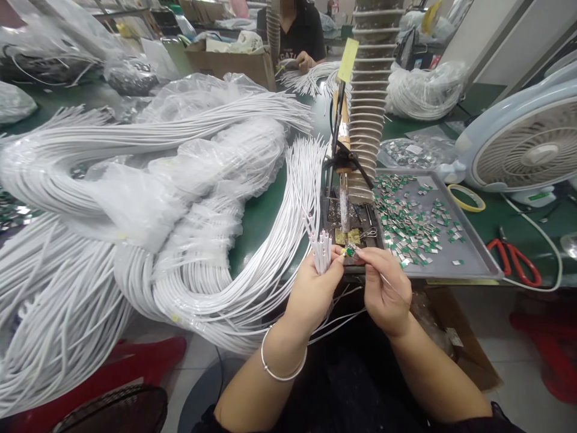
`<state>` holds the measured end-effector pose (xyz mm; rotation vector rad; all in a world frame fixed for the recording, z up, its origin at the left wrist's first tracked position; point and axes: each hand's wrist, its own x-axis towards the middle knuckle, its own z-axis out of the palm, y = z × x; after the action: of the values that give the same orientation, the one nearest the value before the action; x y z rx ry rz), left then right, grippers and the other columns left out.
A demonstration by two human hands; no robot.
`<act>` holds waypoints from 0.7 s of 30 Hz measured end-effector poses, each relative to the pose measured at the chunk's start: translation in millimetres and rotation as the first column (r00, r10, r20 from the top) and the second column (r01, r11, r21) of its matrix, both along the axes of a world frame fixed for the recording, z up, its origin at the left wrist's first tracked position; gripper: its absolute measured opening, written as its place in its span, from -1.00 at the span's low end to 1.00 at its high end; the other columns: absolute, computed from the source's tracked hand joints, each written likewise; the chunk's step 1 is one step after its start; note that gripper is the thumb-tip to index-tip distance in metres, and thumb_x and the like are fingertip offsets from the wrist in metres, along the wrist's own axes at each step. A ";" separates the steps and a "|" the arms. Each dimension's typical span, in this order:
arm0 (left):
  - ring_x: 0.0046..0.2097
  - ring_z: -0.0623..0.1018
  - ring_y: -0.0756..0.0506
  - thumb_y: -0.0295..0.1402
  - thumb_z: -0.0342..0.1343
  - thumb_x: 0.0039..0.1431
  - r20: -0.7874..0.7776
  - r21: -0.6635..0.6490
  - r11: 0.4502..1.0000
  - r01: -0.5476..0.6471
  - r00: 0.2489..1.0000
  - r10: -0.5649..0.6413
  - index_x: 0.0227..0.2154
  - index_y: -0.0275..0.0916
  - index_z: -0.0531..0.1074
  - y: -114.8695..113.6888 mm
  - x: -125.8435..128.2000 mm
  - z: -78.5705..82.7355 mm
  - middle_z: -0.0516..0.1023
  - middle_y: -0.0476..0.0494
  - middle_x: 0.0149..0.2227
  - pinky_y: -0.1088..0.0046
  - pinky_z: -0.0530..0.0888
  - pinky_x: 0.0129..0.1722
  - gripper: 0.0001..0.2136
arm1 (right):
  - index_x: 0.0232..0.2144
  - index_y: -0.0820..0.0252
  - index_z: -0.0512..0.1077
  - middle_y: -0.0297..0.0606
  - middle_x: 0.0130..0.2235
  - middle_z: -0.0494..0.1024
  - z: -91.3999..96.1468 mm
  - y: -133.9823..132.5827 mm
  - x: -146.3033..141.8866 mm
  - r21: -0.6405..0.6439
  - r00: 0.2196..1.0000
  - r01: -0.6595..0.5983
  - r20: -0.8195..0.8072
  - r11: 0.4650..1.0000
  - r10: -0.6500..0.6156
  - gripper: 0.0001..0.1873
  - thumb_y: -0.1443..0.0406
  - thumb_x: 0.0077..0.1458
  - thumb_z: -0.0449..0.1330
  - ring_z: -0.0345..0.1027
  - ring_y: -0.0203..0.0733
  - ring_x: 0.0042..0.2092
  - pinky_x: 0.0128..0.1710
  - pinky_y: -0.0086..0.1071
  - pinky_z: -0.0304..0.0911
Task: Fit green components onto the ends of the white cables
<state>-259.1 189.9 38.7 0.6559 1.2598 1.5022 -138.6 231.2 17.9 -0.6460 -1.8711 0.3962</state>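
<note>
My left hand (313, 291) grips a small bunch of white cables (321, 252) with their stripped, red-marked ends pointing up. My right hand (384, 288) pinches a tiny green circuit part (350, 251) at its fingertips, right against those cable ends. A thin wire runs from under my right hand toward the lower right. Just beyond both hands stands a soldering jig (347, 231) with a metal post. A grey tray (469, 255) of several small green-and-silver parts lies to the right.
Huge bundles of white cable (135, 240) in plastic bags cover the bench's left side. A ribbed duct (367, 102) rises behind the jig. Red-handled scissors (514, 261) and a fan (527, 144) sit right. A co-worker (300, 36) works across the bench.
</note>
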 end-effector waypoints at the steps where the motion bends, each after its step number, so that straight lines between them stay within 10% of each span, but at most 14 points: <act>1: -0.34 0.42 0.01 -0.39 0.13 0.02 -0.036 0.017 1.000 0.012 0.999 -0.012 -0.45 -0.28 0.40 -1.0 -1.3 -1.9 0.43 -0.05 -0.36 0.46 0.35 -0.23 -0.93 | -0.13 0.15 0.37 -0.19 -0.26 0.49 -0.2 -0.6 0.5 -0.024 1.000 0.005 -0.003 1.000 -0.006 -0.69 0.49 0.13 -0.02 0.41 -0.21 -0.28 -0.28 -0.25 0.38; 21: -0.27 0.47 -0.08 -0.47 0.04 0.05 -0.352 0.017 0.982 0.188 0.921 -0.170 -0.53 -0.25 0.38 -4.8 -8.1 8.3 0.47 -0.08 -0.41 0.39 0.37 -0.20 -0.91 | -0.11 0.19 0.35 -0.13 -0.22 0.49 -4.0 1.3 -0.3 0.017 0.995 -0.021 0.098 1.000 0.020 -0.70 0.46 0.13 -0.03 0.42 -0.14 -0.16 -0.19 -0.19 0.40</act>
<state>-267.2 185.0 47.0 1.0794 1.3864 1.3046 -138.9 232.5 13.8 -0.6447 -1.9739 0.3664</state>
